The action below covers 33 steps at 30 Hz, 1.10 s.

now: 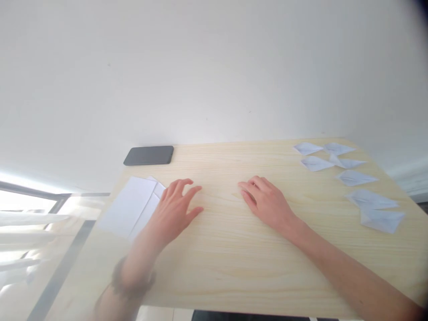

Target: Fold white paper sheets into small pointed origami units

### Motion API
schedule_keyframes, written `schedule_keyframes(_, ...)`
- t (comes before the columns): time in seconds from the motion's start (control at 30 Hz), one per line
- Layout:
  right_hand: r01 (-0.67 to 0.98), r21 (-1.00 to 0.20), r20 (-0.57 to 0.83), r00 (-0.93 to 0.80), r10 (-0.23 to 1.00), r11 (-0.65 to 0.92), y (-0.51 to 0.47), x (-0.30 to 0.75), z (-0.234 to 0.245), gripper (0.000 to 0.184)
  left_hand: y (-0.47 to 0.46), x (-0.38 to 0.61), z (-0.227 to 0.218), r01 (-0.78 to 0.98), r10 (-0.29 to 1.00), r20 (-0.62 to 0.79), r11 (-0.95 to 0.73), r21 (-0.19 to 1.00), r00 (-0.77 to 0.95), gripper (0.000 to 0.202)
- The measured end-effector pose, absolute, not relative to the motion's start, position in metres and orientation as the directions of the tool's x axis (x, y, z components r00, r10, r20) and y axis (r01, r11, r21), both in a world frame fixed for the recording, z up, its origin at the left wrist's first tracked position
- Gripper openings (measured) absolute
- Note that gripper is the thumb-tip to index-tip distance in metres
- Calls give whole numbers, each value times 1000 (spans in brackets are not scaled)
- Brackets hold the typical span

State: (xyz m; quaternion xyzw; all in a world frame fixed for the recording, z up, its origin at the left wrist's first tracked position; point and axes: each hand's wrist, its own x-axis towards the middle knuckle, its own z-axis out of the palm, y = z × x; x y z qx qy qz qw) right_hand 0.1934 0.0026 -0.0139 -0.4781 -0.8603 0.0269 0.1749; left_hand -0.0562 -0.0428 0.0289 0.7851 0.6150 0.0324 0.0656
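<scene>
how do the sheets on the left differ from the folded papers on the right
The sheets lie flat; the folded papers are creased into pointed shapes. The sheets overlap in one pile; the folded papers are more spread out. Both are white and lie on the table.

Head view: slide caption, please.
Table scene: left hand by sheets, right hand nearer folded papers, phone at back left.

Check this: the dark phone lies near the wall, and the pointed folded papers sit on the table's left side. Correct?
No: the pointed folded papers sit on the right side of the table, as the head view shows. The dark phone does lie near the wall.
</scene>
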Motion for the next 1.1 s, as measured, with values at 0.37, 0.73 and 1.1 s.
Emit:
schedule_keyframes(0.37, 813, -117, 251, -532, 808, 571, 6, 177, -17, 29, -107, -106, 37, 975, 961, -233, 104, -197, -150, 37)
schedule_keyframes(0.73, 801, -129, 296, -531, 794, 584, 5, 180, -23, 32, -105, -102, 32, 934, 984, -162, 7, -357, -70, 29)
schedule_keyframes(1.1, 783, -159, 305, -539, 785, 601, 6, 181, -25, 31, -112, -98, 36, 965, 983, -85, 142, -219, -164, 31)
